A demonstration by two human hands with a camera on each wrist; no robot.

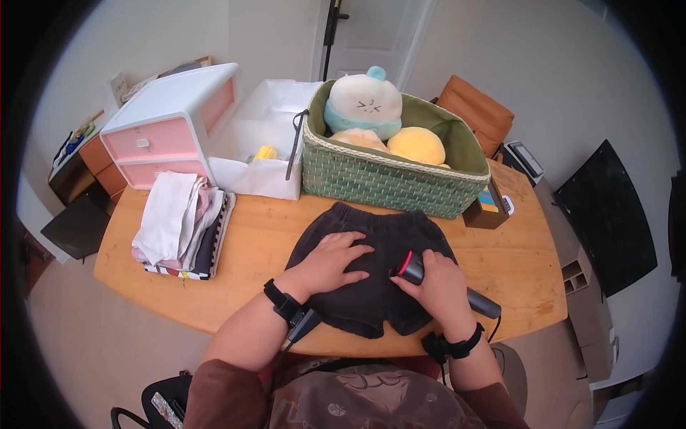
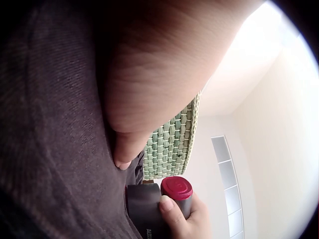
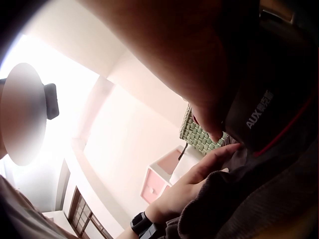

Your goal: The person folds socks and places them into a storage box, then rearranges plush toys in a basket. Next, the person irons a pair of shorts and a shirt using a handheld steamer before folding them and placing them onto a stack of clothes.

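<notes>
Dark shorts (image 1: 364,250) lie spread on the wooden table, waistband toward the basket. My left hand (image 1: 329,264) rests flat on their left half with fingers spread. My right hand (image 1: 439,286) grips a black and red handheld device (image 1: 410,269), its head against the right half of the shorts; its dark handle shows beyond the hand. In the left wrist view the device (image 2: 144,206) stands against the cloth (image 2: 60,134), a red round part beside its black body. Pale lettering marks the device (image 3: 259,112) in the right wrist view.
A green woven basket (image 1: 393,175) with plush toys stands behind the shorts. To its left are a white bin (image 1: 254,179) and a pink-and-white drawer unit (image 1: 153,146). Folded clothes (image 1: 168,222) are stacked at the left; a small brown box (image 1: 486,214) is at the right.
</notes>
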